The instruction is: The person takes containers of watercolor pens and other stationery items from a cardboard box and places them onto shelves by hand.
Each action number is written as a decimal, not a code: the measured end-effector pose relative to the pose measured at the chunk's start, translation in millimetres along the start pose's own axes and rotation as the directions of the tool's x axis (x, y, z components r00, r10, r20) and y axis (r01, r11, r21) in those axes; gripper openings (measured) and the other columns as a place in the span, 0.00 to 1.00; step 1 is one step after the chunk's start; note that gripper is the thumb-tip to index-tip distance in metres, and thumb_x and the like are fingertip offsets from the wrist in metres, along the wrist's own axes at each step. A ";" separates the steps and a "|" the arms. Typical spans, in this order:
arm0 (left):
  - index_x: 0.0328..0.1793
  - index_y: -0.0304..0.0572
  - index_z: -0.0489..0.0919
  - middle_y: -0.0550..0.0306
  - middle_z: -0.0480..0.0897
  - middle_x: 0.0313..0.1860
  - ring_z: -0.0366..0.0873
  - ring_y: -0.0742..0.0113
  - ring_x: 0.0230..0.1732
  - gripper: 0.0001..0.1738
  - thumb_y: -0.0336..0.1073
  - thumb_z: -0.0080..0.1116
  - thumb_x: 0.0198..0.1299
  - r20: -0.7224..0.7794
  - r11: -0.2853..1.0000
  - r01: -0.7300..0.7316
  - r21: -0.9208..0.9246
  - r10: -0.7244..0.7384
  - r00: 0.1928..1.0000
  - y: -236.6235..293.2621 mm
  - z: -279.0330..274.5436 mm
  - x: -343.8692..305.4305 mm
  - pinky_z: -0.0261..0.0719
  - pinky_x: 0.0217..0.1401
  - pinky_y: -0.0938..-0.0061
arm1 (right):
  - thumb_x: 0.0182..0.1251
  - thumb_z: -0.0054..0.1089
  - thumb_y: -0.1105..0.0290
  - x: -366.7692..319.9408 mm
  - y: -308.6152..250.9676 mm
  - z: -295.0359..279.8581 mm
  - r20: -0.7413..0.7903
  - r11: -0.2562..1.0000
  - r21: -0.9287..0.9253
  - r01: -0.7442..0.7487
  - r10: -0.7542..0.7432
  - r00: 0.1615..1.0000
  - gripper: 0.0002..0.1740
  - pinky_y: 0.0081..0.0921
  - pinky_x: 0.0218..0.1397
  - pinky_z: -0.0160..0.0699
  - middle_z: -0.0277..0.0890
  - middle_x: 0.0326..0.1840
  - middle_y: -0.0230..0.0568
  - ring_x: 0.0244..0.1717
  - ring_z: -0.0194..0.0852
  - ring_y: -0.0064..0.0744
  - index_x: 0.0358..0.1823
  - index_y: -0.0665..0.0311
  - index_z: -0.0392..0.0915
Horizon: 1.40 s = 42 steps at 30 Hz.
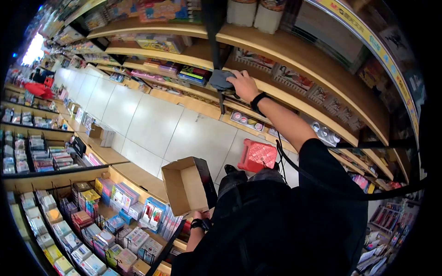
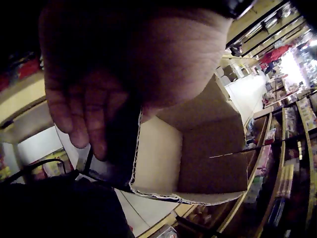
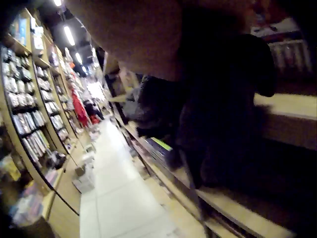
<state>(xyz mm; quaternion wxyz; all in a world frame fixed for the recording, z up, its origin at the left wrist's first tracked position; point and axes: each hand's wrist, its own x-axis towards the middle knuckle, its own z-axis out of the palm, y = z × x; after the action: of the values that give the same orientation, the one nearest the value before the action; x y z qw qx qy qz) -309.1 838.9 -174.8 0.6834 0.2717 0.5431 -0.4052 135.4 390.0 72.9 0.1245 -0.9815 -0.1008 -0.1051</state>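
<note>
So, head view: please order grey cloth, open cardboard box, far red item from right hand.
1. Grey cloth: in the right hand, upper middle.
2. Open brown cardboard box: lower left, in the left hand.
3. Red item: far down the aisle.

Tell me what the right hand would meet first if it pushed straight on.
Probably the black upright post of the wooden shelf. The right hand holds a grey cloth right by it, though depth is unclear.
</note>
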 end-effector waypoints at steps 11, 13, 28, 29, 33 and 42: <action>0.45 0.36 0.72 0.45 0.78 0.36 0.75 0.53 0.32 0.19 0.41 0.35 0.59 -0.224 0.965 -0.123 0.233 0.176 0.958 3.8 45.3 -21.4 0.74 0.34 0.64 | 0.50 0.53 0.73 -131.2 77.1 -23.7 -0.004 0.977 -0.106 -0.186 0.187 0.982 0.13 0.38 0.50 0.73 0.60 0.60 0.40 0.58 0.59 0.46 0.38 0.51 0.78; 0.45 0.35 0.72 0.45 0.78 0.35 0.75 0.53 0.31 0.19 0.42 0.36 0.59 -0.206 0.950 -0.122 0.289 0.186 0.961 8.7 57.5 -18.7 0.74 0.33 0.64 | 0.51 0.52 0.72 -202.6 114.1 -55.0 -0.073 0.947 -0.117 -0.299 0.292 0.954 0.11 0.39 0.50 0.72 0.61 0.59 0.41 0.57 0.60 0.46 0.37 0.52 0.78; 0.32 0.39 0.72 0.49 0.78 0.26 0.73 0.57 0.24 0.15 0.44 0.43 0.53 0.525 0.954 -0.047 0.296 -0.121 0.842 -42.3 179.6 -11.3 0.72 0.28 0.68 | 0.46 0.53 0.79 -537.6 300.9 -172.8 -0.379 0.608 -0.098 -0.788 0.709 0.595 0.15 0.38 0.54 0.68 0.61 0.57 0.44 0.54 0.61 0.50 0.37 0.57 0.78; 0.31 0.41 0.73 0.52 0.79 0.26 0.74 0.59 0.25 0.14 0.44 0.44 0.53 0.342 0.933 -0.121 0.339 -0.003 0.940 -50.0 193.1 -14.4 0.74 0.28 0.69 | 0.44 0.53 0.81 -556.6 308.0 -174.8 -0.394 0.625 -0.034 -0.780 0.708 0.585 0.16 0.38 0.54 0.68 0.62 0.56 0.45 0.54 0.61 0.51 0.37 0.57 0.78; 0.31 0.46 0.73 0.59 0.80 0.29 0.75 0.64 0.25 0.07 0.39 0.49 0.50 0.153 0.934 -0.159 0.320 0.115 0.982 -64.9 200.2 -7.5 0.76 0.28 0.72 | 0.38 0.53 0.85 -563.1 290.8 -199.2 -0.514 0.709 0.113 -0.696 0.641 0.570 0.22 0.41 0.54 0.67 0.63 0.54 0.48 0.53 0.61 0.53 0.38 0.58 0.78; 0.37 0.43 0.74 0.58 0.80 0.31 0.74 0.63 0.27 0.13 0.43 0.46 0.54 -0.176 0.936 -0.258 0.239 0.303 0.937 -107.5 231.9 -8.9 0.73 0.29 0.72 | 0.38 0.51 0.87 -536.2 291.3 -262.6 -0.778 0.766 0.209 -0.608 0.507 0.372 0.26 0.40 0.56 0.65 0.62 0.53 0.52 0.55 0.60 0.54 0.42 0.56 0.79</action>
<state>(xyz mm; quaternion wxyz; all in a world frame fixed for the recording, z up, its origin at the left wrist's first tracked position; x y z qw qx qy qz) -280.0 596.7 -98.0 0.6403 0.4593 0.5213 -0.3275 -360.4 -48.1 132.4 0.1282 -0.8050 0.3092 -0.4898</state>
